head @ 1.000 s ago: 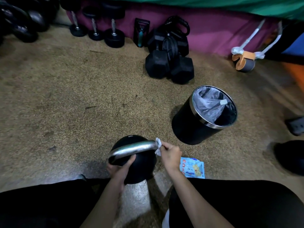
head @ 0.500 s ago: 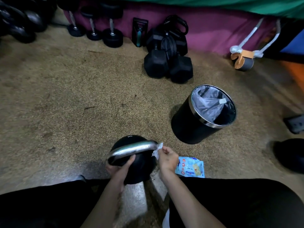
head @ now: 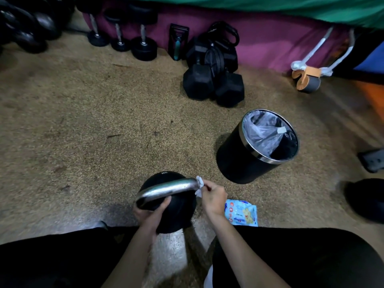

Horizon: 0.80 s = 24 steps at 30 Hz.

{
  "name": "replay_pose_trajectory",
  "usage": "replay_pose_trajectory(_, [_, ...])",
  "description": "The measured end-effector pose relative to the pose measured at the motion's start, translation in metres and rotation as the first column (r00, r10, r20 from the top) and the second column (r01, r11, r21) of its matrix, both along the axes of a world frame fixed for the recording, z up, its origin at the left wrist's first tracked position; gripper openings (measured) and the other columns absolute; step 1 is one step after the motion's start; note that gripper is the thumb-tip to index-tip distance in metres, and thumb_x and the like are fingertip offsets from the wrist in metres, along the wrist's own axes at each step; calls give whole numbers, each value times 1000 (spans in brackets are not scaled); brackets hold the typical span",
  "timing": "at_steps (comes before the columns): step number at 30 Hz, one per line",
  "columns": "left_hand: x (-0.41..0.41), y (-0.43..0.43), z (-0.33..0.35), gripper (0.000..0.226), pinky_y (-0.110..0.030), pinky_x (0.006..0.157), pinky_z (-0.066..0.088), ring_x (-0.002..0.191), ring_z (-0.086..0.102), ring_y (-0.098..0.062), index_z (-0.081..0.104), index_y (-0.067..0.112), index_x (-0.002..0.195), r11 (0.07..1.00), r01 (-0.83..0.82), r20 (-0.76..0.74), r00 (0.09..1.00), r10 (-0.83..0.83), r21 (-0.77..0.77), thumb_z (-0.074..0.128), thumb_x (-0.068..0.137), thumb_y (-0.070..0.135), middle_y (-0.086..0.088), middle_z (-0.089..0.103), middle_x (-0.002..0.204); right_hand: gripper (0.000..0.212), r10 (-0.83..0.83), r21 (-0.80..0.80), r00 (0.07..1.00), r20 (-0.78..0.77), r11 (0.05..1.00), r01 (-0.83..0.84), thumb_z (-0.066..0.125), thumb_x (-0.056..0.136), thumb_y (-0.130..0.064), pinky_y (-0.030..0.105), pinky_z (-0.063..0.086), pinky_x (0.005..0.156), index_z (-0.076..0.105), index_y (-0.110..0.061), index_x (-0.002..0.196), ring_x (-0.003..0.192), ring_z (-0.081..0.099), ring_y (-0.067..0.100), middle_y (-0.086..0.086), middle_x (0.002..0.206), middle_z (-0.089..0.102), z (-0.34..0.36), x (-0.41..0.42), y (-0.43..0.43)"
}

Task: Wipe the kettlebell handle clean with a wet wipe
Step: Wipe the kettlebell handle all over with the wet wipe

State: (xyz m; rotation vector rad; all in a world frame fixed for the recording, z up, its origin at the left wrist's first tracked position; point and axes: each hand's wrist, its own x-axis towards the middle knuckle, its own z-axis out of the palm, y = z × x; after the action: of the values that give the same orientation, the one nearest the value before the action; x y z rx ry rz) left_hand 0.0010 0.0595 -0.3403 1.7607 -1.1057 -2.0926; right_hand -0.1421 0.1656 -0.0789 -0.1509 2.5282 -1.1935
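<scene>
While the black bin [head: 239,163] stands upright on the floor [head: 93,132], well to the right of the kettlebell and beyond it, its steel-rimmed mouth shows a thin greyish plastic liner [head: 262,133] crumpled against the inner wall. A small pale patch sits on the liner, and the bottom of the bin is too dark to tell what else it holds. A light-blue pack of wipes [head: 242,213] lies flat on the floor just beside the right wrist; whether its flap is open cannot be told. The black kettlebell [head: 178,213] rests on the floor between the person's knees, its bare metal handle [head: 166,190] arching across the top from lower left to upper right. The right hand [head: 215,197] is at the right end of that handle, its fingers [head: 206,186] drawn together with the thumb in a pinch on a small bunched white wet wipe [head: 199,183], which touches the bend of the bar where it turns down to the ball. The left hand [head: 150,215] grips the kettlebell at the left foot of the handle, the thumb laid across the ball under the bar and the other fingers curled round the side, mostly hidden. Black dumbbells [head: 214,86] sit against the far wall.
</scene>
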Motion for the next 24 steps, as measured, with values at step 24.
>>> replay_pose_trajectory(24, [-3,3,-15,130,-49,113,55,125,70,-18,52,50,143,998,-62,89,994,63,-21,103,27,77,11,68,141,33,707,391,704,70,629,-671,51,80,2,16,43,71,75,-14,96,84,67,21,12,88,74,33,-57,-26])
